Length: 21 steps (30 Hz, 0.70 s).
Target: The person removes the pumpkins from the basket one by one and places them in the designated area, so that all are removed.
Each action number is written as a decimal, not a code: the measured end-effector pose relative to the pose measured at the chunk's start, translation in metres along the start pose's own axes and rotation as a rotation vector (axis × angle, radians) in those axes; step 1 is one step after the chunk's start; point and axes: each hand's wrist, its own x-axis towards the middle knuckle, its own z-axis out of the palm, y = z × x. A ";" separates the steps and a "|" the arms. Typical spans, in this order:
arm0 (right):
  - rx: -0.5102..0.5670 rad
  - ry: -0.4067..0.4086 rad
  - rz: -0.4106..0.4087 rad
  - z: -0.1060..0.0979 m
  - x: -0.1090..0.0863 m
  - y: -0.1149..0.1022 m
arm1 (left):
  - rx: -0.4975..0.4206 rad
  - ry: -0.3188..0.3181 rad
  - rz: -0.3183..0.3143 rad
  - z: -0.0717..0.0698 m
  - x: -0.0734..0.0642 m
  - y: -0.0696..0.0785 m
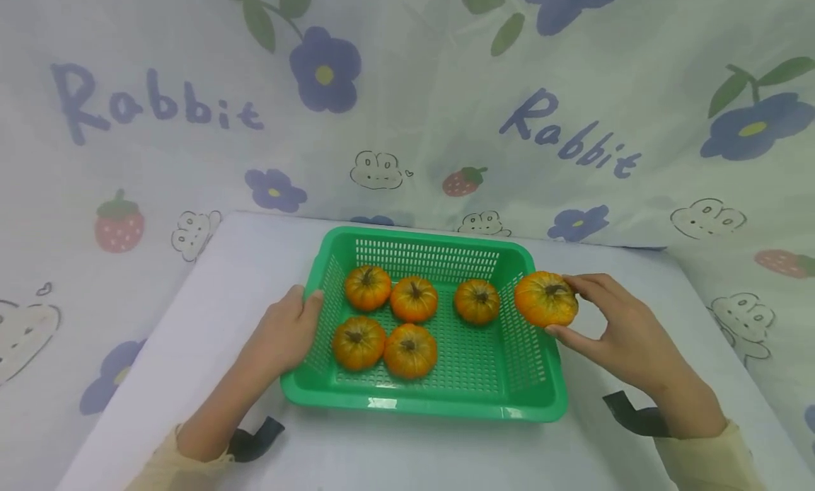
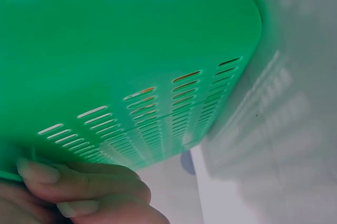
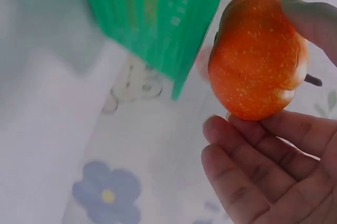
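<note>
A green plastic basket (image 1: 420, 412) with slotted walls stands on the white table. Several small orange pumpkins lie inside, most of them toward its left, with one pumpkin (image 1: 477, 301) right of the middle. My left hand (image 1: 289, 330) grips the basket's left rim; in the left wrist view its curled fingers (image 2: 89, 182) show at the rim beside the slotted wall. Between thumb and fingers, my right hand (image 1: 627, 335) pinches another pumpkin (image 1: 546, 299) above the right rim. The right wrist view shows this pumpkin's speckled orange side and dark stem, with the basket to its left.
A white table (image 1: 255, 264) extends around the basket. Behind and beside it hangs a pale cloth (image 1: 407, 88) printed with flowers, rabbits, strawberries and lettering. Dark straps (image 1: 637, 414) sit at both wrists, by the light sleeves.
</note>
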 end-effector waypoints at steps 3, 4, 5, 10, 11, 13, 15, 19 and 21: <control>0.012 0.011 0.042 -0.002 0.000 0.010 | -0.012 -0.002 -0.007 -0.001 -0.001 -0.001; 0.013 0.014 0.053 -0.002 0.000 0.012 | -0.015 -0.003 -0.010 -0.001 -0.001 -0.001; 0.012 0.017 0.061 -0.002 0.000 0.015 | -0.021 -0.004 -0.012 -0.001 -0.001 -0.001; 0.008 0.031 0.103 0.000 -0.003 0.026 | -0.034 -0.005 -0.010 -0.001 -0.001 -0.001; 0.009 0.032 0.113 0.000 -0.003 0.028 | -0.036 -0.006 -0.009 -0.001 -0.001 -0.001; 0.012 0.031 0.135 0.001 -0.004 0.032 | -0.035 -0.006 -0.007 -0.001 0.000 -0.001; 0.014 0.025 0.155 0.002 -0.005 0.037 | -0.033 -0.007 -0.005 -0.001 0.000 -0.001; 0.013 -0.003 0.204 0.005 -0.006 0.045 | -0.026 -0.008 0.003 -0.001 0.001 0.000; 0.011 -0.027 0.239 0.008 -0.007 0.048 | -0.026 -0.009 0.006 -0.001 0.002 0.000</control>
